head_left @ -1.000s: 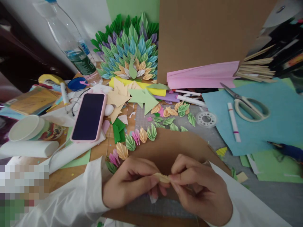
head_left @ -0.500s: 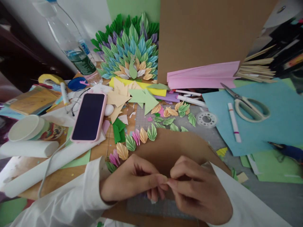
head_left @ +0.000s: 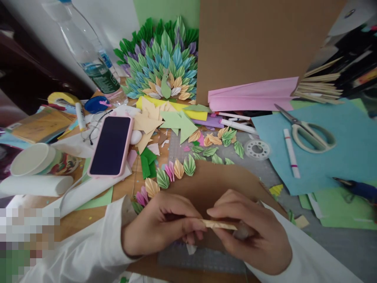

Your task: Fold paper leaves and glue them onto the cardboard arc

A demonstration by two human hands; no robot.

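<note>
A narrow folded strip of cream-orange paper (head_left: 220, 225) lies level between my hands, above a brown cardboard piece (head_left: 229, 177). Its left end is pinched by the thumb and fingers of my left hand (head_left: 165, 226). The thumb of my right hand (head_left: 253, 230) is under the strip and its index finger is above, with a gap between them; a small translucent piece shows by the palm. Pleated paper leaves, among them a green one (head_left: 189, 165) and an orange one (head_left: 178, 169), line the cardboard's upper left edge.
A phone (head_left: 111, 145) and paper cup (head_left: 32, 159) lie left, with a bottle (head_left: 94, 67) behind. Scissors (head_left: 312, 135), a marker (head_left: 291, 153) and pliers (head_left: 356, 188) are right. Loose leaves and a tape roll (head_left: 257, 149) lie beyond the cardboard, before a paper peacock (head_left: 165, 84).
My right hand's fingers have parted and shifted slightly right, uncovering the folded paper strip that they had hidden. My left hand has barely moved.
</note>
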